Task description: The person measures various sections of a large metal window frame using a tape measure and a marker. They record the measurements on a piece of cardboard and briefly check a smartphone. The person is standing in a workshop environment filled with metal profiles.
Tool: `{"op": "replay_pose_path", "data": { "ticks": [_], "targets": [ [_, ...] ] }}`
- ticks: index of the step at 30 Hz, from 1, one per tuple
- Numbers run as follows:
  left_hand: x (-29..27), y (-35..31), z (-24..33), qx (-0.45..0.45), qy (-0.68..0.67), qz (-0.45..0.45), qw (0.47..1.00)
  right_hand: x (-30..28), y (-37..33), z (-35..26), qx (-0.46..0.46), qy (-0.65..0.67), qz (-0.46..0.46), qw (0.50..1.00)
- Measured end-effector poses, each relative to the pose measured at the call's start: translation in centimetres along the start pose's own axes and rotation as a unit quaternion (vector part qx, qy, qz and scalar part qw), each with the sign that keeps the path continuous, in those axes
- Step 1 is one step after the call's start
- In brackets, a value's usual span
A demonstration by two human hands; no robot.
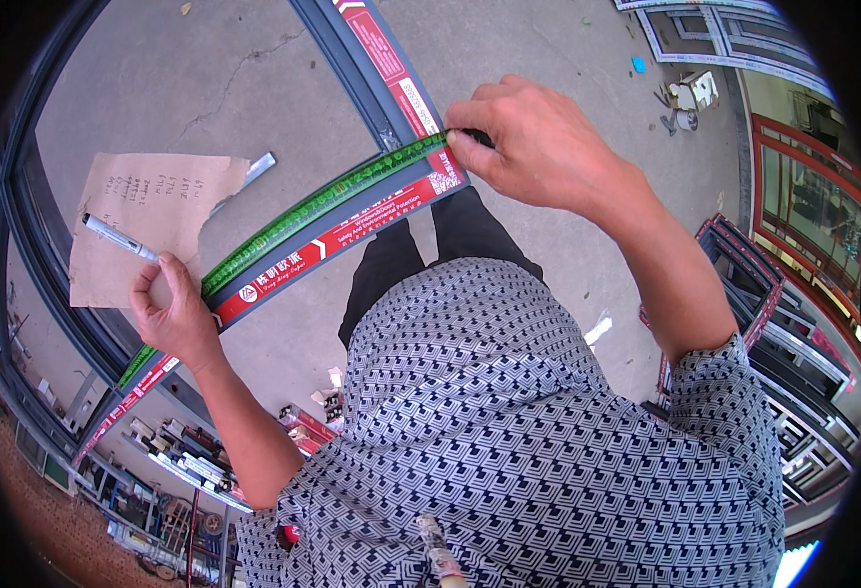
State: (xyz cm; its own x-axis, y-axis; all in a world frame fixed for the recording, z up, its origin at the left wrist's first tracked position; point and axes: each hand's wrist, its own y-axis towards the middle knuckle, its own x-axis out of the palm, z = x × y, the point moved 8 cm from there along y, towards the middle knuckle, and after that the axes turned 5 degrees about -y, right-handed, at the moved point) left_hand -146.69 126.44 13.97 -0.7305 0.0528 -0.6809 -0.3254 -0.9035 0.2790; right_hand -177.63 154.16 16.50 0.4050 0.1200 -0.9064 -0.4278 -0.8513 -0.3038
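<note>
Green tape measure (298, 213) laid lengthwise on the near side of a dark grey window frame (349, 83), from the near right corner toward the left end; a length of blade shows past the left hand too. It follows that side closely, probably so its graduations can be read against the edge. Some of its curve may be lens bend.

Right hand (533, 142) at the near right corner, thumb and fingers pinched on the tape's end with a black piece (479, 138) among them; cannot tell whether that is the case or an end fitting. Placed there, the grip likely anchors the blade at the corner.

Left hand (177, 312) over the same side, toward its left end, against the blade. Narrow grip: thumb and finger close together on a white marker pen (120, 237), which points away over a brown cardboard sheet (126, 274) with handwriting. Holding the pen this way presumably keeps it ready while the hand steadies the tape. Cannot tell what bears the sheet, or whether the fingers also touch it.

Red printed film (352, 233) on the near side, perhaps surface protection. Concrete floor (567, 265) below.
</note>
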Motion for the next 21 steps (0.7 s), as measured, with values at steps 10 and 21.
{"op": "replay_pose_path", "data": {
  "ticks": [10,21],
  "targets": [
    [0.1,-0.1,0.1,-0.018,-0.027,-0.004,0.999,0.0,-0.1,0.1,0.008,-0.002,-0.011,1.0],
    [0.0,-0.1,0.6,-0.027,-0.012,-0.009,1.0,-0.2,-0.1,0.0,0.008,-0.003,-0.02,1.0]
  ]
}}
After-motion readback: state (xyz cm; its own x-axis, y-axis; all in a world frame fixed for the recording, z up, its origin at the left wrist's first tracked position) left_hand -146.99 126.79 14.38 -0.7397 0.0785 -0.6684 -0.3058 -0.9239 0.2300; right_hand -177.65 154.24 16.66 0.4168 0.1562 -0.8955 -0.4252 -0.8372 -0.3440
